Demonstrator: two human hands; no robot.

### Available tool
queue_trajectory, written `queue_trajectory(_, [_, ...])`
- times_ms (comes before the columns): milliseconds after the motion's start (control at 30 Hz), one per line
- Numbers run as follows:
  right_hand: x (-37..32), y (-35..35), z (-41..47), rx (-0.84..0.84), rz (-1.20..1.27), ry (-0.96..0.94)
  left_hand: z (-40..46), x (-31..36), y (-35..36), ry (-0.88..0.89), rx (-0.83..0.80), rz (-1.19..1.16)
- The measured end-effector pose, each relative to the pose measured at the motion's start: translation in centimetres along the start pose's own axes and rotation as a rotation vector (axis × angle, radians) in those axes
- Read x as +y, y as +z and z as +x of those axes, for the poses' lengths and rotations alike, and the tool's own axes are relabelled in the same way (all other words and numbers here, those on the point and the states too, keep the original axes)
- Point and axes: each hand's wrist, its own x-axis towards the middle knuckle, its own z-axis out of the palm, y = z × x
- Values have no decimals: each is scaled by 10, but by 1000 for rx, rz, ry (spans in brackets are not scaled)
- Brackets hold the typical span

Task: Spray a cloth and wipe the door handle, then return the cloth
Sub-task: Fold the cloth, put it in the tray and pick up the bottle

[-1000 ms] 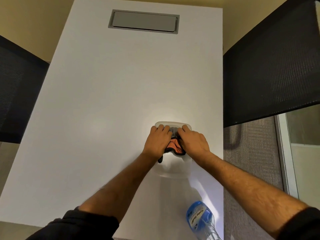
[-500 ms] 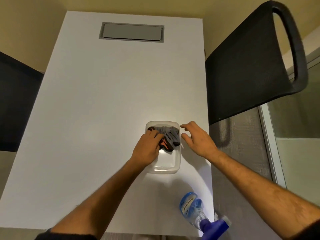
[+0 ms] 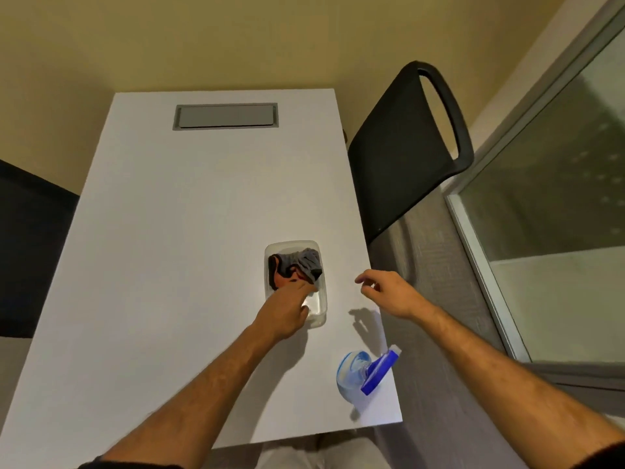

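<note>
A crumpled grey and orange cloth (image 3: 297, 265) lies in the far half of a clear plastic container (image 3: 323, 314) on the white table (image 3: 169, 265). My left hand (image 3: 285, 311) rests over the container's near end with its fingers loosely curled. The fingertips touch the cloth's near edge without gripping it. To the right of the container, my right hand (image 3: 389, 292) hovers over the table's right edge, fingers apart and holding nothing. No door handle is in view.
A blue spray bottle (image 3: 351, 370) stands at the table's near right corner. Beside the table's right edge is a black chair (image 3: 399, 157), with a framed glass panel (image 3: 541, 198) further right. A grey cable flap (image 3: 225, 116) sits at the table's far end.
Both hands were pressing the cloth into the container. My right hand has lifted off and moved right; my left hand has slid back toward the near end. The view has pulled back.
</note>
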Motion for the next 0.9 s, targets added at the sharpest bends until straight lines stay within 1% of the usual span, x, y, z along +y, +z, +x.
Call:
queue_trajectory(100, [14, 4, -29, -32, -10, 56, -24, 19, 18, -60, -107, -58])
queue_trajectory(267, [32, 22, -71, -285, -98, 74, -64, 56, 59, -184, -261, -140])
queue_trajectory(333, [36, 34, -84, -347, -98, 58, -75, 66, 75, -223, -310, -151])
queue_trajectory(400, [37, 44, -95, -375, -86, 33, -83, 77, 85, -263, -351, -199])
queue_trajectory(467, [38, 54, -104, -362, -31, 15, -89, 89, 94, -304, -365, -250])
queue_trajectory(533, [39, 61, -111, -324, 43, -3, -93, 98, 102, -340, -346, -330])
queue_trajectory(600, [39, 68, -114, -285, 107, -9, -94, 101, 111, -333, -281, -395])
queue_trajectory(667, [41, 75, -116, -251, 153, 9, -90, 89, 134, -334, -202, -451])
queue_trajectory(767, [40, 84, -119, -180, 194, 42, -95, 111, 120, -343, -108, -513])
queue_trajectory(833, [39, 87, -120, -143, 233, 79, -96, 115, 116, -333, -83, -550])
queue_trajectory(900, [36, 88, -120, -131, 243, 65, -97, 114, 112, -325, -83, -549])
